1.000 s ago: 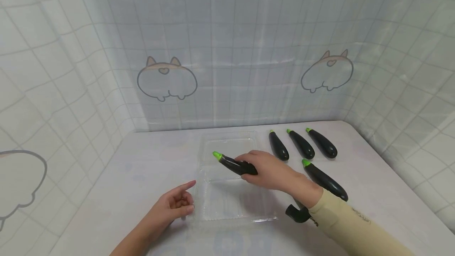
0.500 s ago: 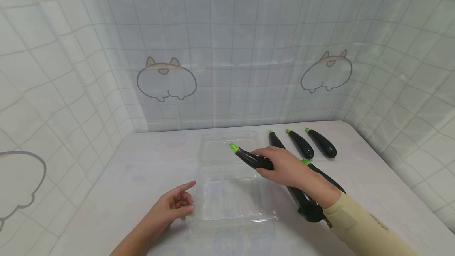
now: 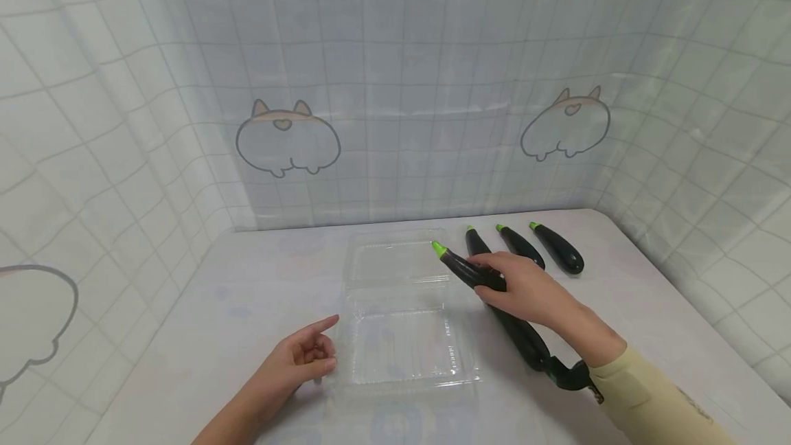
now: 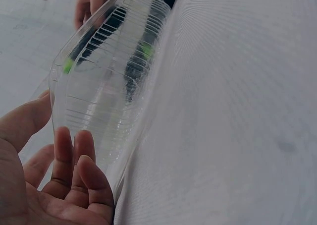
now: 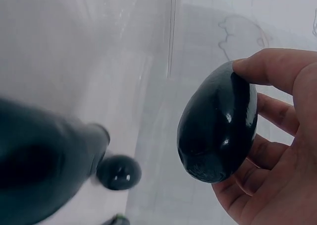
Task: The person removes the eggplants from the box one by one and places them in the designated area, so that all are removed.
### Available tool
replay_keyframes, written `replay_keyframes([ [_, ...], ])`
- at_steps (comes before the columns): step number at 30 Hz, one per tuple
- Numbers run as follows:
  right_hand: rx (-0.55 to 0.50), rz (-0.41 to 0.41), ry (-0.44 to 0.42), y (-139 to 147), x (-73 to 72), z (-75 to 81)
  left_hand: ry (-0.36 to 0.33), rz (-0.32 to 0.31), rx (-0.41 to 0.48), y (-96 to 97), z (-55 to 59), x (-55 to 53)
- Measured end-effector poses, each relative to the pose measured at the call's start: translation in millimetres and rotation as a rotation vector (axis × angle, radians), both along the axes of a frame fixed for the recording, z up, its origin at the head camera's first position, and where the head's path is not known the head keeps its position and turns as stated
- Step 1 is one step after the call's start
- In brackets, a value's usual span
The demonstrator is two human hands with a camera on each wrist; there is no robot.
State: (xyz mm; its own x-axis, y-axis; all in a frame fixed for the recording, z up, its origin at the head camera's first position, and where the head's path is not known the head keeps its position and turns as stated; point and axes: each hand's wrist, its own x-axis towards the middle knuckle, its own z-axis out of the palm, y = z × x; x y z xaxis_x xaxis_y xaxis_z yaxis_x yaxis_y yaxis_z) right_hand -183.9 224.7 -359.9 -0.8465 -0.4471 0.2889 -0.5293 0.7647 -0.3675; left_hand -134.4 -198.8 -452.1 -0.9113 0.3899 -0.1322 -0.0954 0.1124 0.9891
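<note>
My right hand [image 3: 525, 287] grips a dark eggplant [image 3: 460, 268] between thumb and fingers, its green stem end pointing up and left. The held eggplant [image 5: 215, 131] shows its rounded end in the right wrist view. Below that hand, another eggplant [image 3: 522, 338] lies on the table, partly covered by the held one. My left hand [image 3: 303, 356], fingers loosely bent, rests at the left edge of a clear plastic clamshell box [image 3: 402, 349]. Its lid is folded back away from me. In the left wrist view the fingers [image 4: 63, 153] lie against the box [image 4: 94, 121].
Several more eggplants are at the right: one at the back right [image 3: 558, 249], one left of it [image 3: 524, 247], one partly behind my right hand [image 3: 477, 242]. A tile-patterned sheet [image 3: 395, 88] rises behind the table and along both sides.
My right hand has moved right with the held eggplant, from over the box to its right side. The eggplant beneath shows more; another is now hidden by the forearm. My left hand stays put.
</note>
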Motion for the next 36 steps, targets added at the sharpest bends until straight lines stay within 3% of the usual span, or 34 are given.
replay_keyframes([
  [16,-0.040,-0.160,-0.024,54.2,12.4,-13.3,0.007,-0.003,0.000,0.9,-0.8,1.1],
  [36,-0.091,-0.272,-0.054,100.8,29.0,-26.9,0.005,0.007,-0.016,0.5,-2.2,-0.9],
])
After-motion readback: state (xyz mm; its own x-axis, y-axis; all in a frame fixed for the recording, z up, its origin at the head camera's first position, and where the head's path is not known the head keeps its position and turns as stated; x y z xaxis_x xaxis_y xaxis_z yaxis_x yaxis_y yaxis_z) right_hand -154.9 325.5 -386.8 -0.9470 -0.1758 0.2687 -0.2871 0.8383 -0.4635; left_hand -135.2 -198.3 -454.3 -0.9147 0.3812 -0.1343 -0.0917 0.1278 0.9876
